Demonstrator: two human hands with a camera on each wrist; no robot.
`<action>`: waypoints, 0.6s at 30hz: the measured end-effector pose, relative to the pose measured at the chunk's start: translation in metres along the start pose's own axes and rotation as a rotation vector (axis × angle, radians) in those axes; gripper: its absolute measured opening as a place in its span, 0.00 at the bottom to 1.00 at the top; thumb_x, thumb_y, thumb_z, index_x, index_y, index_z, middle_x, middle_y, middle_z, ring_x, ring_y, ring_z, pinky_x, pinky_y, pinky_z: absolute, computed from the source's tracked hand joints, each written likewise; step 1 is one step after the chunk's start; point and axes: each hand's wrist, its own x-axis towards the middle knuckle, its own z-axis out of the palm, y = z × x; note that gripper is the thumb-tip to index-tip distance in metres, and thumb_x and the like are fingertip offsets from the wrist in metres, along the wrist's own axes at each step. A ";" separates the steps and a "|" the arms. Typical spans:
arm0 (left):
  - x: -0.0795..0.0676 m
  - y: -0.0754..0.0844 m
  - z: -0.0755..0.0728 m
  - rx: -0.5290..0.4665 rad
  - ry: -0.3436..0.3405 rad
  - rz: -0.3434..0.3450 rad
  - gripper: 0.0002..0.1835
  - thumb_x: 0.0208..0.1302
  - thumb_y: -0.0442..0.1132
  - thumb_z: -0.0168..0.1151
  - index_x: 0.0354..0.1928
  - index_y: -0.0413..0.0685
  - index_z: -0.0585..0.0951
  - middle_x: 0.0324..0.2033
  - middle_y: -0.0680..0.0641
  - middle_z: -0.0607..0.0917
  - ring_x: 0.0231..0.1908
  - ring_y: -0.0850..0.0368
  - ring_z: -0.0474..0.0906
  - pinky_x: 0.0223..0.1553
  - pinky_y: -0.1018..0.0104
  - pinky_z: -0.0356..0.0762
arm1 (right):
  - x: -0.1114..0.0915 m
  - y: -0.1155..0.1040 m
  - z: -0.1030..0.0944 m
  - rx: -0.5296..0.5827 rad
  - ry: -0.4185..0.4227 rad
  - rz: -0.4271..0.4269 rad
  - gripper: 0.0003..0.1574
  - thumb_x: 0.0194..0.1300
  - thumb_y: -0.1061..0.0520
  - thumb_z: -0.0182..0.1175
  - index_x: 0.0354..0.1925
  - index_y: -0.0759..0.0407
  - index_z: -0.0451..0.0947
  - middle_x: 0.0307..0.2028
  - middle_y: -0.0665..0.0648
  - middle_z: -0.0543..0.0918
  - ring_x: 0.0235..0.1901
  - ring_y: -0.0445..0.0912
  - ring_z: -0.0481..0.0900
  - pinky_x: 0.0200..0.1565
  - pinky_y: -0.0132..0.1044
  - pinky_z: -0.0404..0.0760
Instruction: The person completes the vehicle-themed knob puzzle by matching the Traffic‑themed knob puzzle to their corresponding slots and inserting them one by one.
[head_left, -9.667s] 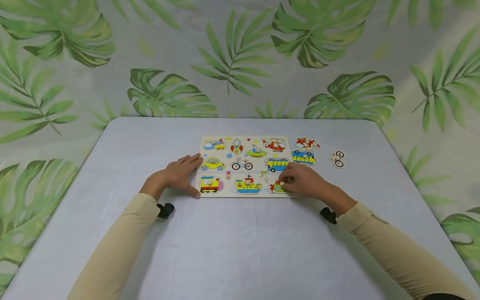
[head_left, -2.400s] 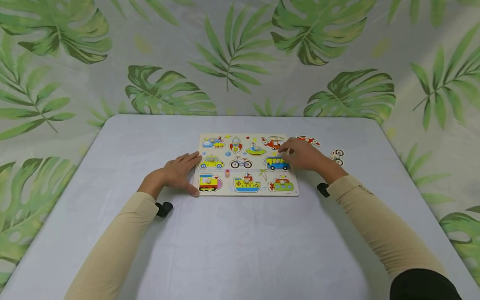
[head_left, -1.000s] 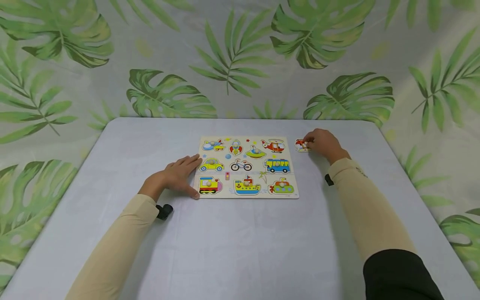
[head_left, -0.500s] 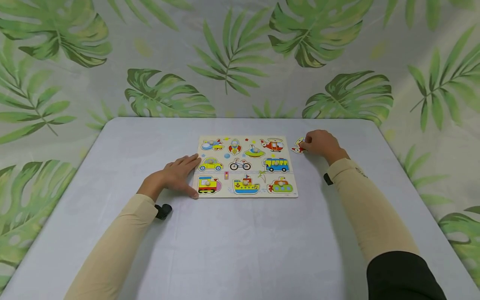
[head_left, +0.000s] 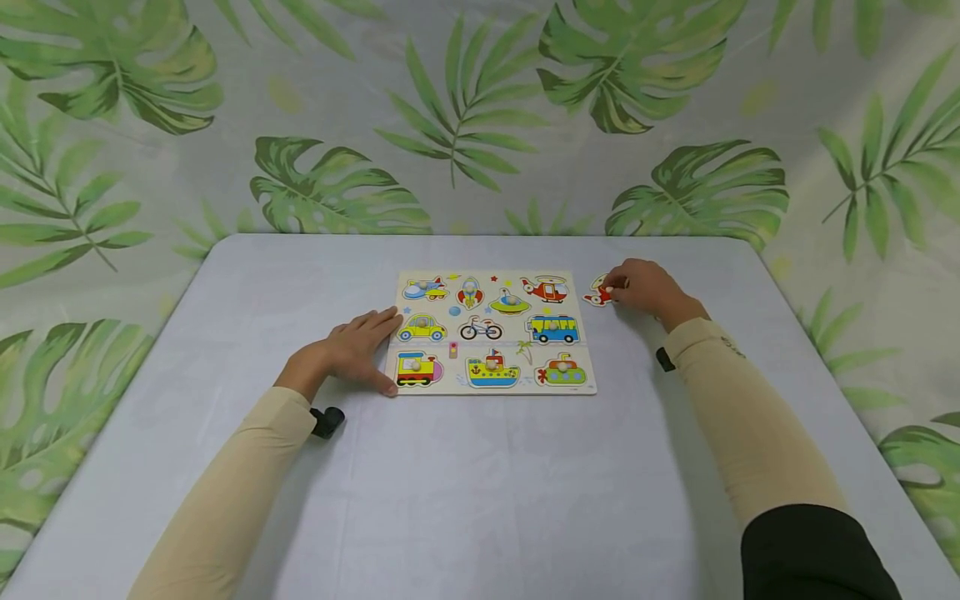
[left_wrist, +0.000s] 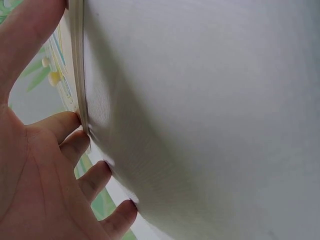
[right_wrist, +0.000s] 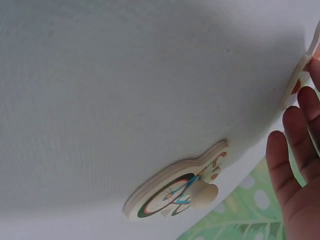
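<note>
My right hand [head_left: 647, 290] pinches a red helicopter puzzle piece [head_left: 597, 296] near its middle, just right of the board. In the right wrist view only a strip of that helicopter piece [right_wrist: 297, 86] shows at the right edge, by the fingertips. My left hand [head_left: 352, 350] lies with spread fingers and thumb against the left edge of the wooden puzzle board [head_left: 455, 379]. The helicopter picture [head_left: 547, 290] and bicycle picture [head_left: 481, 329] on the board show no knobs. Knobbed pieces sit at the other pictures, among them the bus [head_left: 553, 329] and submarine [head_left: 561, 372].
A loose bicycle piece [right_wrist: 172, 195] with a round wooden knob lies on the white tablecloth near my right hand; the hand and arm hide it in the head view. Behind the table [head_left: 480, 492] hangs a leaf-patterned cloth [head_left: 465, 108].
The loose bus piece has gone from beside the board into its bus spot. My right hand has moved to the helicopter piece and turned it upright, slightly leftward. The left hand stays put.
</note>
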 end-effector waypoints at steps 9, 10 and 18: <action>-0.003 0.000 -0.002 -0.008 0.003 -0.001 0.63 0.48 0.59 0.75 0.80 0.50 0.47 0.80 0.44 0.44 0.79 0.36 0.39 0.73 0.29 0.45 | -0.003 -0.014 -0.011 0.020 0.049 -0.009 0.17 0.70 0.58 0.58 0.51 0.66 0.83 0.48 0.67 0.82 0.44 0.57 0.76 0.49 0.53 0.76; -0.002 0.000 -0.002 -0.007 0.003 0.000 0.63 0.48 0.59 0.75 0.80 0.50 0.47 0.80 0.44 0.44 0.79 0.36 0.39 0.73 0.29 0.45 | -0.003 -0.017 -0.012 0.022 0.052 -0.009 0.17 0.70 0.58 0.58 0.51 0.66 0.83 0.48 0.67 0.82 0.44 0.57 0.76 0.49 0.53 0.76; -0.001 -0.002 0.000 -0.004 0.002 0.005 0.63 0.48 0.60 0.75 0.80 0.50 0.47 0.80 0.45 0.44 0.79 0.36 0.39 0.73 0.29 0.45 | 0.001 -0.045 -0.018 0.008 0.040 -0.052 0.16 0.70 0.56 0.59 0.50 0.64 0.84 0.45 0.65 0.81 0.41 0.55 0.76 0.44 0.50 0.76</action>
